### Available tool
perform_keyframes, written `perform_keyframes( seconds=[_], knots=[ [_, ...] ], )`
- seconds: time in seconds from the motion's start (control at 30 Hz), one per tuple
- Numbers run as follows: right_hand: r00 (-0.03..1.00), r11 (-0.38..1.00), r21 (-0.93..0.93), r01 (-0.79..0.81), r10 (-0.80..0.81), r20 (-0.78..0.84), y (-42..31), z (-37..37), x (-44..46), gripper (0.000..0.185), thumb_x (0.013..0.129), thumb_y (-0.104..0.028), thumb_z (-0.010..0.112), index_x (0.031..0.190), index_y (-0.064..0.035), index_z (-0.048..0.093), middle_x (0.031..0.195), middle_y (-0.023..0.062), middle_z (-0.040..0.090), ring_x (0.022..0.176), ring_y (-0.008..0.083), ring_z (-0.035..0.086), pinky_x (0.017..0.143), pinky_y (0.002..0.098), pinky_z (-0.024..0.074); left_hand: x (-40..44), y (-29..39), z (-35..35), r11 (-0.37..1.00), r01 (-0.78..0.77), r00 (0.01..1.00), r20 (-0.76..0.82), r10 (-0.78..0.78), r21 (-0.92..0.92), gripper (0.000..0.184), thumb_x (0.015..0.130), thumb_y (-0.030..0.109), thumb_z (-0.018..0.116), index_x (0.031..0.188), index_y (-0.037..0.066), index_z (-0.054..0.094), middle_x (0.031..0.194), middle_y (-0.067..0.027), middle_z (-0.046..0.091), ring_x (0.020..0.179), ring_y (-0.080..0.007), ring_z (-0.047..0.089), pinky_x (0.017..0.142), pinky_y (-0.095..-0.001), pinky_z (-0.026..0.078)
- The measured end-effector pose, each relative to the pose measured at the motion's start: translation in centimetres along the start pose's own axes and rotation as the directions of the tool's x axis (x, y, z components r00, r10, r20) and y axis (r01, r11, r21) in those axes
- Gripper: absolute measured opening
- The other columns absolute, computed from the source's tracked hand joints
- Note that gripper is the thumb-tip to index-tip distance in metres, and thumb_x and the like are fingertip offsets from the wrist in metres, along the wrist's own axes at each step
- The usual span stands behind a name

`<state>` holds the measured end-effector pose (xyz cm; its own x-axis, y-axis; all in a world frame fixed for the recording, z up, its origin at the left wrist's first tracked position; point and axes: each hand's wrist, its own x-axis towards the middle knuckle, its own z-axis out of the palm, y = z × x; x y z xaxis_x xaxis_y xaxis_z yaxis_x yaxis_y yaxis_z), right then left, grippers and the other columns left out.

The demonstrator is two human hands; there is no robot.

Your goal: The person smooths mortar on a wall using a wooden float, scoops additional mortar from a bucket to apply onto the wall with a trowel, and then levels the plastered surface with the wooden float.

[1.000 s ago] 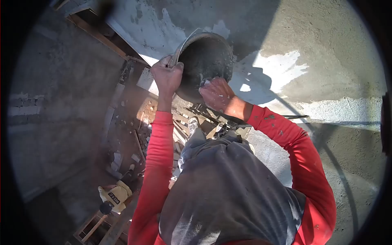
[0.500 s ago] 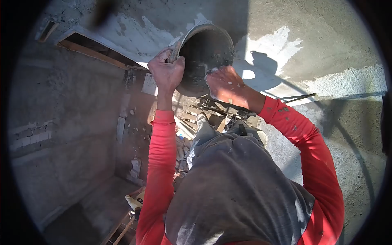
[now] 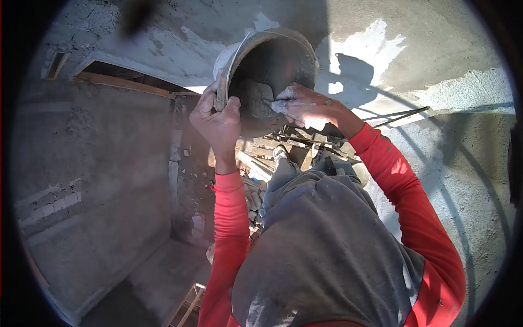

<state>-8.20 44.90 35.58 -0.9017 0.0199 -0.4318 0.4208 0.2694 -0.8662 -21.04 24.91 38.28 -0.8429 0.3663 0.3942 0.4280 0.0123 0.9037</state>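
Bucket: I have the bucket (image 3: 286,60) ahead of the wearer's body, tipped, its round mouth facing the head camera. Its long axis runs away from me; some pale outer wall shows on the left, and the base is hidden.
Flat tool: inside the mouth I see a flat tool (image 3: 265,92), its grey blade pointing left and away from the right hand; I cannot make out its handle.
Left grip: the left hand (image 3: 218,122) is closed over the left side of the rim, thumb toward the mouth.
Right grip: the right hand (image 3: 310,106) reaches across the mouth's right edge, fingers closed on the near end of the flat tool.
Plaster surface: beyond and right of the bucket I get rough grey plaster (image 3: 447,43) with a bright white patch (image 3: 365,54), partly shadowed. A thin rod (image 3: 403,116) lies to the right.
Room: on my left stands a grey wall (image 3: 98,147) with a row of pale blocks (image 3: 57,204); above it is a long recess (image 3: 125,76) edged in wood. Below lie boards (image 3: 267,148), rubble (image 3: 253,191) and part of a wooden frame (image 3: 189,305).
Count: I make it one bucket, one flat tool, two hands, two red sleeves (image 3: 231,218), one thin rod; the rubble is too jumbled to number.
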Motion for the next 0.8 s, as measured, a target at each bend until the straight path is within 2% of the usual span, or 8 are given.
perform_keyframes(
  seconds=[0.13,0.3,0.37,0.47,0.57,0.67,0.77,0.8],
  knots=[
    [0.999,0.955,0.296,0.004,0.009,-0.042,-1.2,3.5,0.5,0.044,0.11,-0.035,0.06,0.079,-0.0039,0.062,0.063,0.0044,0.059,0.053,0.0135,0.059,0.051,0.0341,0.0486,-1.7,-2.6,0.3,0.98,0.178,0.96,-0.204,-0.194,-0.091,0.015,0.079,-0.008,0.067,0.092,-0.006,0.074,0.083,-0.0032,0.068,0.076,-0.0069,0.055,0.069,-0.0278,0.047],
    [0.983,0.953,0.292,0.079,-0.026,-0.183,-1.5,5.7,1.8,0.036,0.108,-0.027,0.065,0.083,-0.0021,0.062,0.062,0.0048,0.062,0.051,0.0119,0.059,0.046,0.0314,0.0477,-2.7,-7.7,-1.1,0.916,0.323,0.84,-0.374,-0.394,-0.239,0.012,0.081,-0.009,0.064,0.089,-0.005,0.073,0.086,-0.0038,0.072,0.077,-0.0102,0.06,0.07,-0.0279,0.047],
    [0.988,0.888,0.452,0.088,-0.021,-0.15,-1.8,5.6,2.0,0.032,0.108,-0.033,0.066,0.098,-0.0029,0.067,0.07,0.0031,0.064,0.052,0.0112,0.058,0.047,0.0275,0.0468,-2.5,-9.6,-1.7,0.905,0.362,0.788,-0.445,-0.426,-0.224,0.005,0.082,-0.002,0.065,0.081,-0.002,0.07,0.075,-0.0014,0.066,0.072,-0.0098,0.057,0.069,-0.0289,0.045],
    [0.975,0.773,0.618,0.143,-0.004,-0.221,-6.4,4.3,1.2,0.028,0.107,-0.026,0.059,0.11,-0.0005,0.069,0.08,0.0076,0.068,0.061,0.0151,0.061,0.052,0.0302,0.051,-2.2,-11.1,-3.6,0.887,0.392,0.747,-0.479,-0.462,-0.245,0.003,0.078,-0.003,0.063,0.076,-0.003,0.065,0.074,-0.0021,0.066,0.067,-0.0124,0.056,0.065,-0.0307,0.046],
    [0.911,0.669,0.649,0.361,-0.103,-0.4,-14.4,0.7,0.5,0.03,0.102,-0.015,0.052,0.122,0.0014,0.068,0.083,0.0094,0.067,0.065,0.0172,0.063,0.055,0.0307,0.0534,-2.0,-12.1,-5.1,0.881,0.399,0.721,-0.508,-0.472,-0.253,0.017,0.076,-0.006,0.062,0.088,-0.009,0.074,0.078,-0.005,0.069,0.069,-0.0147,0.06,0.067,-0.0348,0.05],
    [0.628,0.536,0.403,0.742,-0.347,-0.696,-26.0,-2.3,-3.1,0.028,0.102,-0.018,0.06,0.121,0.0021,0.065,0.088,0.0075,0.066,0.062,0.0151,0.064,0.054,0.0308,0.0554,-2.1,-12.1,-7.3,0.892,0.357,0.738,-0.501,-0.452,-0.279,0.014,0.075,-0.005,0.062,0.084,-0.009,0.072,0.077,-0.0066,0.068,0.068,-0.0158,0.058,0.063,-0.0373,0.047],
    [0.101,0.306,-0.086,0.948,-0.547,-0.831,-37.4,-4.9,-6.9,0.024,0.101,-0.016,0.065,0.117,0.0025,0.064,0.088,0.0064,0.065,0.065,0.0123,0.066,0.053,0.0281,0.058,-2.0,-14.6,-9.3,0.92,0.315,0.72,-0.573,-0.391,-0.233,0.015,0.073,-0.001,0.063,0.082,-0.01,0.07,0.075,-0.0077,0.066,0.066,-0.0173,0.056,0.06,-0.0394,0.045],
    [-0.078,0.225,-0.252,0.941,-0.58,-0.811,-40.5,-6.3,-8.0,0.035,0.1,-0.016,0.069,0.128,0.0041,0.061,0.089,0.0058,0.065,0.067,0.0116,0.066,0.053,0.0288,0.0593,-2.1,-14.8,-9.9,0.915,0.317,0.697,-0.592,-0.404,-0.25,0.015,0.072,-0.001,0.064,0.082,-0.01,0.07,0.074,-0.0077,0.065,0.065,-0.0169,0.056,0.059,-0.0391,0.045]
  ],
)
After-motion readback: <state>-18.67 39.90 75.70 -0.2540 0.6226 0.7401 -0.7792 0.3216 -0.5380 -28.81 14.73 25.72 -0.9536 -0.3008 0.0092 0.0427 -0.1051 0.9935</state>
